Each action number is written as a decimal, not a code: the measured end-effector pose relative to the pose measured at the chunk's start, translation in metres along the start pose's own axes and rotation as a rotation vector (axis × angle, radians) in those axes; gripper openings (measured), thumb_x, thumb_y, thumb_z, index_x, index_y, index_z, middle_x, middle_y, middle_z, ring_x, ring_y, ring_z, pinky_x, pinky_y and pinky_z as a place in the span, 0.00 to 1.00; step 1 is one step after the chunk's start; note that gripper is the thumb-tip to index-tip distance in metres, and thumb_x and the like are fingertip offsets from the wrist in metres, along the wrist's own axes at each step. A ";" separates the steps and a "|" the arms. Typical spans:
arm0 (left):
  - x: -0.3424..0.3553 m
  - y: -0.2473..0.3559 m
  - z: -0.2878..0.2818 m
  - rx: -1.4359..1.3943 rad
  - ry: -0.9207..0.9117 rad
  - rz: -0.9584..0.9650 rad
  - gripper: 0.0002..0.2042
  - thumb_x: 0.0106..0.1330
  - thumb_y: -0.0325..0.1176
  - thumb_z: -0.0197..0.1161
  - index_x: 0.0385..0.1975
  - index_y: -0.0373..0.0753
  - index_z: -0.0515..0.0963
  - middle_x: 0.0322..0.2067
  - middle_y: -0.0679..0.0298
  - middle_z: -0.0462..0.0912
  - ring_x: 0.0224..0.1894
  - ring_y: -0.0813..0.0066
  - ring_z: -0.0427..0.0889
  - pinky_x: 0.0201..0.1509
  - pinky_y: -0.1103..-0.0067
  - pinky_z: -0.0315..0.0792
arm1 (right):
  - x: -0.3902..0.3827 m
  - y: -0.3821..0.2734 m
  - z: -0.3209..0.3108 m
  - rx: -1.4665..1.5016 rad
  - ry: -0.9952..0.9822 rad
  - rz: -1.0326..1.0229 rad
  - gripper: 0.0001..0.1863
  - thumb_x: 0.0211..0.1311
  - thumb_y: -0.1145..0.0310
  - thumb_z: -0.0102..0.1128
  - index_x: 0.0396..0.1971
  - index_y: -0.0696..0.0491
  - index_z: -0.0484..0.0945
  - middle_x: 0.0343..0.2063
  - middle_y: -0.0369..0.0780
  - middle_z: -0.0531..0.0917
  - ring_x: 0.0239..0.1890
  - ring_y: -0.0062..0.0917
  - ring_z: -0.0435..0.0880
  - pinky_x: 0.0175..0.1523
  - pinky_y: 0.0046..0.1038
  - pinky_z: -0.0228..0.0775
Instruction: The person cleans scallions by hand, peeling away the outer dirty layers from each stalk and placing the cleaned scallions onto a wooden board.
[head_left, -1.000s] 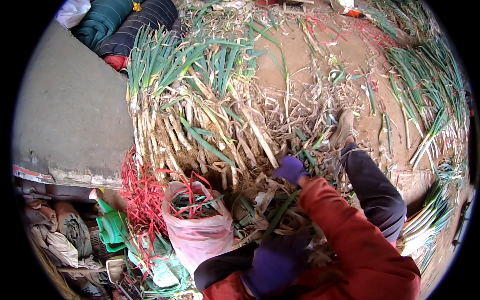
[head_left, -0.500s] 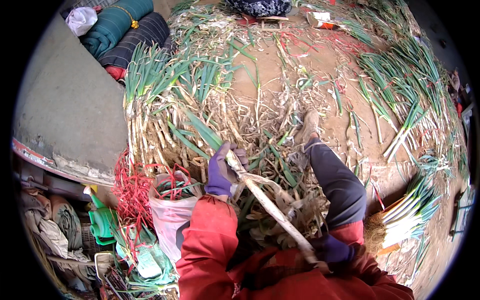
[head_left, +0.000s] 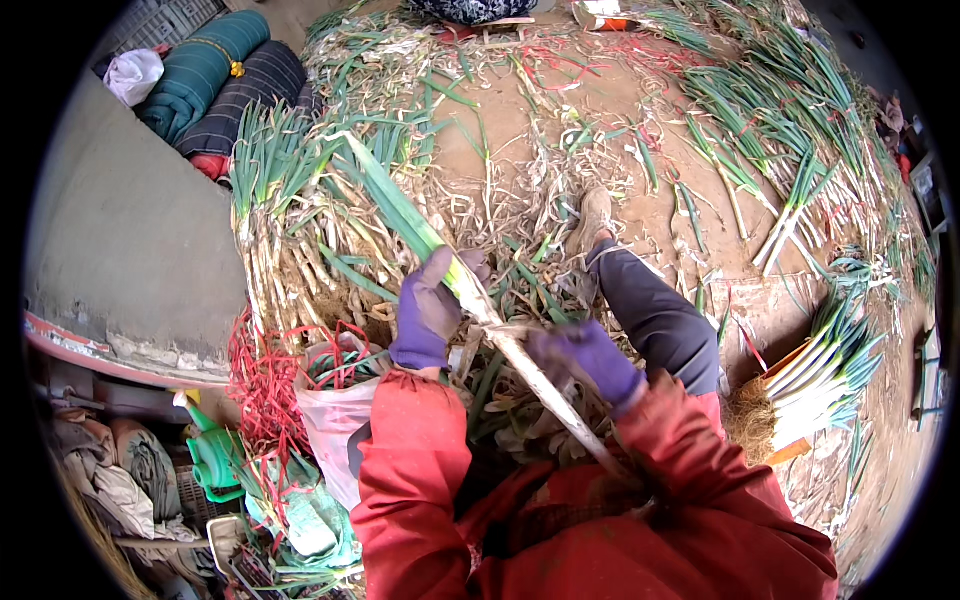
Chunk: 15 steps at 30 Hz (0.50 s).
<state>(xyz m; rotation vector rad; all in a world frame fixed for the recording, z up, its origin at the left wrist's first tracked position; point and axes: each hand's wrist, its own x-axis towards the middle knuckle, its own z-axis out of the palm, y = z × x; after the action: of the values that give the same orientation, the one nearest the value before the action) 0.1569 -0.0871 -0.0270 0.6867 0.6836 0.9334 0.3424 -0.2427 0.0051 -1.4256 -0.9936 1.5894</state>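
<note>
A long green onion (head_left: 545, 385) lies slantwise in front of me, its green leaves pointing up and left and its white root end down by my red jacket. My left hand (head_left: 428, 312), in a purple glove, is wrapped round it where green turns to white. Close to the middle of the white stalk is my right hand (head_left: 592, 362), gloved alike. Motion smears its fingers, so whether they grip a peeling outer leaf cannot be made out. Below both hands spreads a heap of stripped husks and leaves (head_left: 520, 420).
Untrimmed green onions (head_left: 280, 240) stand in a row at the left. Trimmed ones (head_left: 820, 390) rest at the right, roots toward me. Red ties (head_left: 265, 390), a plastic bag (head_left: 335, 425) and a green watering can (head_left: 213, 455) are at the lower left. Rolled quilts (head_left: 215, 75) lie far left.
My right hand has moved up from the root end to the stalk's middle. A loose strip of outer leaf there no longer hangs out to the right. My left hand keeps its hold.
</note>
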 end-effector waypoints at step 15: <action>-0.006 0.002 0.022 0.068 -0.093 0.157 0.18 0.64 0.37 0.57 0.44 0.26 0.73 0.40 0.53 0.78 0.42 0.66 0.78 0.48 0.72 0.72 | 0.043 -0.030 0.023 -0.214 0.283 -0.495 0.10 0.45 0.72 0.68 0.14 0.58 0.77 0.10 0.32 0.71 0.15 0.10 0.65 0.19 0.20 0.54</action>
<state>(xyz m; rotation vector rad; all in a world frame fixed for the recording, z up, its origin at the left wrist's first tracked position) 0.1703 -0.0968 -0.0103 0.8482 0.5870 1.0186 0.3176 -0.1923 0.0173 -1.3603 -1.2514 0.9194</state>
